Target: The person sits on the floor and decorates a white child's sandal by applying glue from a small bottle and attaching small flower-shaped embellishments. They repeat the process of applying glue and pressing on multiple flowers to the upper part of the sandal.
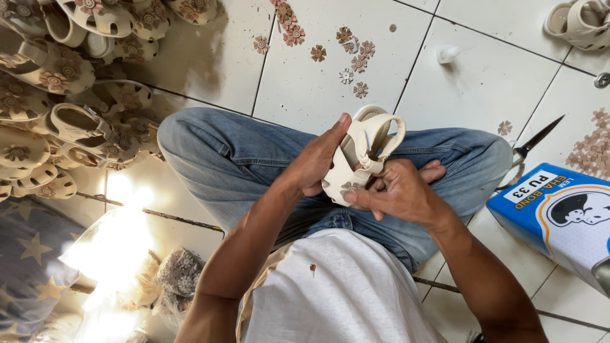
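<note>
I sit cross-legged on a white tiled floor and hold a small cream child's sandal (pixel 359 152) over my lap. My left hand (pixel 316 160) grips the sandal from the left side, its thumb up along the heel strap. My right hand (pixel 393 192) holds the sandal's front from below and right, with the thumb pressing a small flower trim (pixel 349 188) on the toe part. Both hands touch the same sandal.
A heap of cream sandals with flower trims (pixel 70 95) lies at the left. Loose flower trims (pixel 352 54) are scattered on the tiles ahead. Black scissors (pixel 537 140) and a blue box (pixel 559 213) lie at my right. A clear bag of trims (pixel 175 273) sits at lower left.
</note>
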The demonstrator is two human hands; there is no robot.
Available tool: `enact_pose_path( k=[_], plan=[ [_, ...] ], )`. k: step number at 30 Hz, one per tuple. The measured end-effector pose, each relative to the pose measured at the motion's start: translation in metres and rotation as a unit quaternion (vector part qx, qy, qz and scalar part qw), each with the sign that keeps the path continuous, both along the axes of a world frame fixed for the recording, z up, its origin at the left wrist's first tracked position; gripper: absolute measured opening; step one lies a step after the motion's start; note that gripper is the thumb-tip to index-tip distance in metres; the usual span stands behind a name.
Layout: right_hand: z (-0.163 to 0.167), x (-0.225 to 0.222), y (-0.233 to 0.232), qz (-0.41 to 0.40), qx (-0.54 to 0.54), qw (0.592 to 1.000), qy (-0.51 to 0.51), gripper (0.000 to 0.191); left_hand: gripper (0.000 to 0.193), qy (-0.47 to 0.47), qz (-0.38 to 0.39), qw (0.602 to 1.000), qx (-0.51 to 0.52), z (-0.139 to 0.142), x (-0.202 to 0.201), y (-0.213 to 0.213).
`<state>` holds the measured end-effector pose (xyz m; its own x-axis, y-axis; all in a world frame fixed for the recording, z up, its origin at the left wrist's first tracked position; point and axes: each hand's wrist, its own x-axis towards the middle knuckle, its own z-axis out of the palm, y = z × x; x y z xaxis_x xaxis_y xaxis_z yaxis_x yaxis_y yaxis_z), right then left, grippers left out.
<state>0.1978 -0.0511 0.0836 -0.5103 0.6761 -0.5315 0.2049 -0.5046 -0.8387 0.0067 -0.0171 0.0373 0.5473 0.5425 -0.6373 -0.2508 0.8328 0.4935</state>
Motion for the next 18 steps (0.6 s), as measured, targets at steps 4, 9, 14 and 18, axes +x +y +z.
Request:
enact_pose_path(
  k=[4, 9, 14, 18],
  plan=[
    [0.001, 0.007, 0.002, 0.028, 0.003, 0.997, 0.073, 0.026, 0.085, 0.008, 0.003, 1.0, 0.009, -0.003, -0.002, 0.001],
    [-0.004, 0.006, -0.005, 0.012, -0.005, 0.999, 0.036, 0.02, 0.084, 0.002, -0.006, 1.0, 0.005, -0.004, -0.002, 0.003],
    [-0.011, 0.0, -0.013, -0.029, 0.025, 0.999, -0.01, 0.018, 0.085, 0.012, -0.018, 1.0, 0.004, -0.008, -0.001, 0.004],
    [-0.011, -0.002, -0.015, -0.033, 0.023, 0.999, -0.013, 0.017, 0.087, 0.035, -0.033, 0.999, 0.019, -0.011, -0.002, 0.003]
  ],
)
